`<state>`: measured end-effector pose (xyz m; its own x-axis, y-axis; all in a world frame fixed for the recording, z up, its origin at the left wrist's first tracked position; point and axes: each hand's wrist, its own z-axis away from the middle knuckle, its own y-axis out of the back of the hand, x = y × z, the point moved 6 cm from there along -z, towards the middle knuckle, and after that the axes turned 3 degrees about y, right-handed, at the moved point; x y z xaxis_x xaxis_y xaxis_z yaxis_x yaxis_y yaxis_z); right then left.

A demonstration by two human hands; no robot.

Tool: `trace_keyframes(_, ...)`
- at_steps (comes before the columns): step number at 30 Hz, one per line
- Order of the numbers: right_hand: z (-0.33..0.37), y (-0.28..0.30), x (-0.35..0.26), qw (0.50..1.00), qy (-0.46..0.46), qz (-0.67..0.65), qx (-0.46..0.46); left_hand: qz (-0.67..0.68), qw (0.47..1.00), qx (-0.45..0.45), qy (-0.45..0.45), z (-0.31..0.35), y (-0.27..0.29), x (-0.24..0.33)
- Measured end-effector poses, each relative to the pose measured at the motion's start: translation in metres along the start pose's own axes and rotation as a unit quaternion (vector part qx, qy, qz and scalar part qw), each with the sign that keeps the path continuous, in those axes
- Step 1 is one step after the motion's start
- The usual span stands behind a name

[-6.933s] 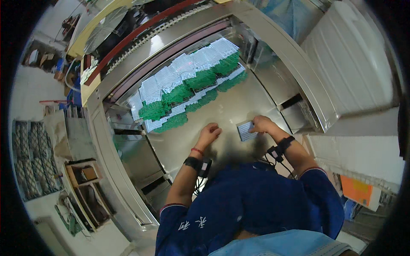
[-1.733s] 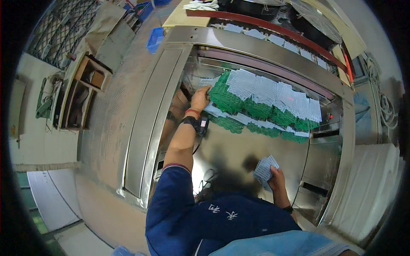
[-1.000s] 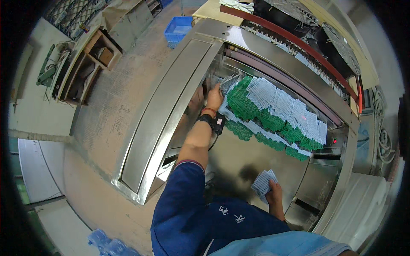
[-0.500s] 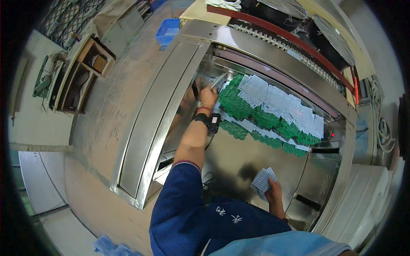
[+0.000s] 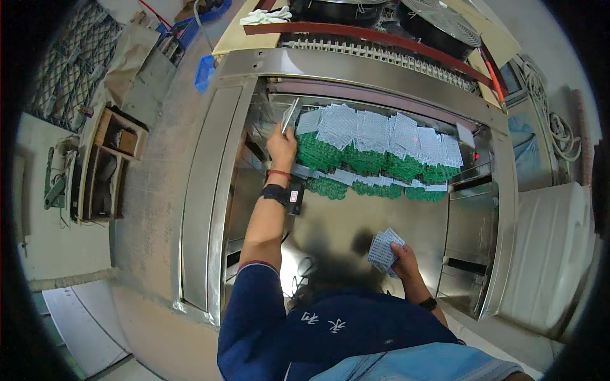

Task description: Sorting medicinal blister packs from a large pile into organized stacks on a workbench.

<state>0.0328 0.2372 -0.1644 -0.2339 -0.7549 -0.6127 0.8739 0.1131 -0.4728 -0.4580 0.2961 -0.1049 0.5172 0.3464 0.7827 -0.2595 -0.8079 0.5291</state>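
The left hand [image 5: 281, 147] was closed around thin whitish rectangular boards [image 5: 291, 115], which projected ahead of it; the right hand [image 5: 404, 261] gripped fanned pale-blue rectangular boards [image 5: 382, 250], extending to its left.

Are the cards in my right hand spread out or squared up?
Spread, in a loose fan: the pale cards in your right hand overlap unevenly, with separate edges and corners showing.
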Motion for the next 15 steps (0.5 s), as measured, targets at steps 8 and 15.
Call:
trace_keyframes(8, 0.023, 0.007, -0.019, 0.999, 0.032, -0.024, -0.024, 0.05, 0.999, -0.017, -0.001, 0.014, -0.006, 0.034)
trace_keyframes(15, 0.022, 0.004, -0.026, 0.999, 0.036, -0.03, -0.027, 0.131, 0.991, -0.022, 0.016, -0.004, -0.018, 0.026)
